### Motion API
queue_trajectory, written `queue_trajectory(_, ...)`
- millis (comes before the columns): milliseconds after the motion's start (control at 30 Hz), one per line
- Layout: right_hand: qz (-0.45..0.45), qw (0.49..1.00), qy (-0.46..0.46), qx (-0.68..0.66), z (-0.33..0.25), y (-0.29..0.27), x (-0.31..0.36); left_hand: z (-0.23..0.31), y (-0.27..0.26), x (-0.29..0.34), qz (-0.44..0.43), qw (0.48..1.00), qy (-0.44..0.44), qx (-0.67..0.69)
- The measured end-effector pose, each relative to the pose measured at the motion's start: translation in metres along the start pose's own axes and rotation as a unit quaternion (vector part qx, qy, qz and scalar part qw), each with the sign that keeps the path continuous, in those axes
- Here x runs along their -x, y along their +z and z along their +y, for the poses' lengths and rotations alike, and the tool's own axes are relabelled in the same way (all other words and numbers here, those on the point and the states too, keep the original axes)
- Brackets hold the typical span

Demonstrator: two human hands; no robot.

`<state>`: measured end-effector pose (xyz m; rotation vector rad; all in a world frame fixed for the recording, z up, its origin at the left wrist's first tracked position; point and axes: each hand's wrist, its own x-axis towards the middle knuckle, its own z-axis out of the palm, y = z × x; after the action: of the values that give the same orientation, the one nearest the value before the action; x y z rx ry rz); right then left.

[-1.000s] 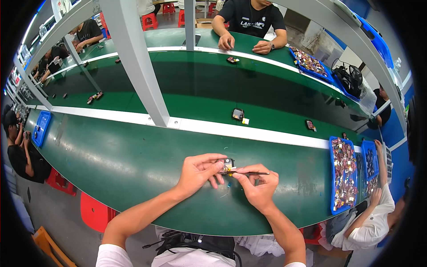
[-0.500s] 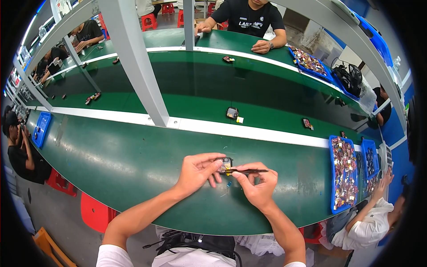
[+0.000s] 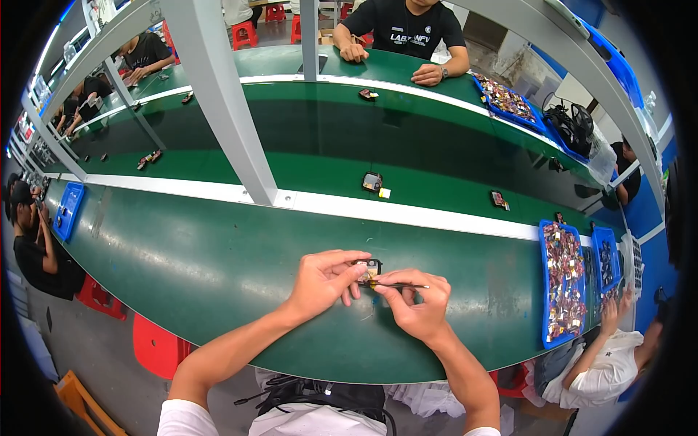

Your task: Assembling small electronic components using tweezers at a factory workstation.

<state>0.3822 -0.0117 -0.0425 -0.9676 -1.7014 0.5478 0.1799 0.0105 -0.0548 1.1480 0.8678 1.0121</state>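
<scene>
Over the green bench (image 3: 218,305), my left hand (image 3: 325,284) grips a small square black-framed electronic device (image 3: 370,270) with a pale, partly yellow inside. Its fingers and thumb pinch the left side. My right hand (image 3: 416,300) is closed around a thin dark tool (image 3: 408,285) that looks like tweezers. The tool lies almost level, its left end at the lower edge of the device. Fingers hide part of the tool, and the fine contact is too small to make out. A small blue bit lies on the bench just below the device.
Right of my hands stands a blue tray (image 3: 544,291) heaped with small parts, with a smaller blue tray (image 3: 614,251) beyond. A white rail (image 3: 349,211) and grey post (image 3: 225,109) separate the bench from a belt carrying similar devices (image 3: 372,182). Co-workers sit opposite and at both sides.
My right hand has shifted slightly left and the tool has tilted a little. Devices on the belt have moved left. The person opposite has drawn one hand to the right.
</scene>
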Motion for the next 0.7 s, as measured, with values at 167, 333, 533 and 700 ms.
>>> queue_trajectory(167, 0.001, 1.0, 0.0, 0.01, -0.001, -0.001, -0.001, 0.0, 0.0, -0.001, -0.007, 1.0, -0.012, 0.002)
queue_trajectory(333, 0.003, 1.0, -0.018, 0.024, -0.004, -0.002, 0.0, 0.0, 0.001, 0.0, -0.013, 1.0, -0.009, 0.007)
queue_trajectory(533, 0.0, 0.998, -0.06, 0.031, -0.001, 0.002, 0.003, -0.002, 0.01, -0.001, 0.021, 0.999, -0.026, 0.004)
queue_trajectory(700, -0.001, 0.998, -0.063, 0.031, -0.001, 0.002, 0.002, -0.005, 0.01, 0.0, 0.04, 0.999, -0.02, -0.023)
